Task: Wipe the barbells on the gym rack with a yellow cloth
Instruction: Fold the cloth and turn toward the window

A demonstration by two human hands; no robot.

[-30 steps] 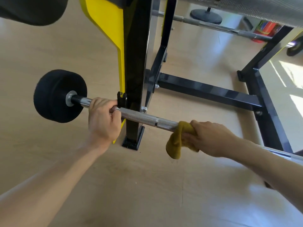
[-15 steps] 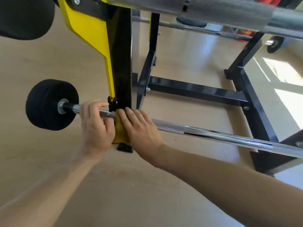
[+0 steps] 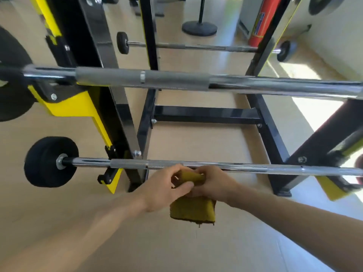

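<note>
A yellow cloth (image 3: pixel 193 211) hangs folded between both hands, just in front of the lowest barbell (image 3: pixel 245 167). My left hand (image 3: pixel 165 188) pinches the cloth's upper left part. My right hand (image 3: pixel 213 182) grips its upper right part. Both hands are off the bar, a little nearer to me than it. That chrome bar lies across the black and yellow rack (image 3: pixel 125 134), with a black weight (image 3: pixel 49 161) on its left end. A thicker barbell (image 3: pixel 176 79) rests higher on the rack. A third barbell (image 3: pixel 196 47) sits at the far side.
A black crossbeam (image 3: pixel 206 114) joins the rack's base over the wooden floor. The right upright (image 3: pixel 275 150) stands just behind the low bar. A red cylinder (image 3: pixel 261 20) and a round black stand base (image 3: pixel 199 28) are at the back.
My left hand let go of the low bar and took the cloth. My right hand drew the cloth off the bar near the rack post toward me. The view tilted up.
</note>
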